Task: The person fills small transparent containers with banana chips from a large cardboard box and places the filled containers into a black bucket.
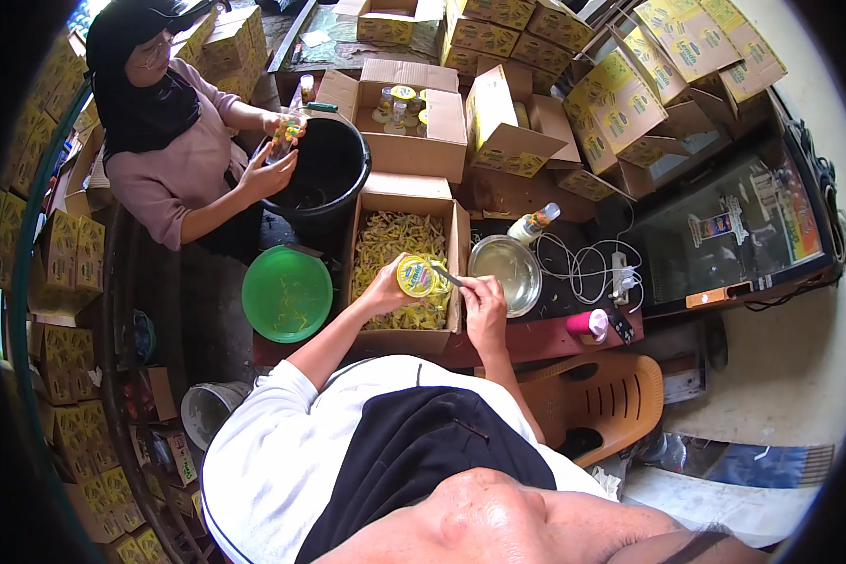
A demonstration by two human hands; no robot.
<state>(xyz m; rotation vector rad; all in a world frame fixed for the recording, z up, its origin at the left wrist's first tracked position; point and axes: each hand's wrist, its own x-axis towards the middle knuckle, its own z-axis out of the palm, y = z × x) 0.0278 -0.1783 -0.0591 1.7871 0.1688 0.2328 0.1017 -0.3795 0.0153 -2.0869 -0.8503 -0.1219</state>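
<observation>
My left hand (pixel 385 287) is closed on a container with a round yellow printed lid (pixel 414 275), over a cardboard box (pixel 456 235) full of crumpled yellow strips (pixel 395 230). My right hand (pixel 484 299) grips a thin dark blade (pixel 449 277), its tip at the lid's right edge. Just right of the box sit a metal bowl of pale liquid (pixel 506 268) and a bottle with a colourful label (pixel 536 221). A green basin (pixel 287 291) lies left of the box.
A co-worker (pixel 164 160) at upper left holds a colourful container by a black bucket (pixel 315 164). Open cartons (pixel 404 150) and stacked boxes surround the back. White cables, a power strip (pixel 620 277), a glass-topped appliance (pixel 724 226) and an orange chair (pixel 611 395) are at right.
</observation>
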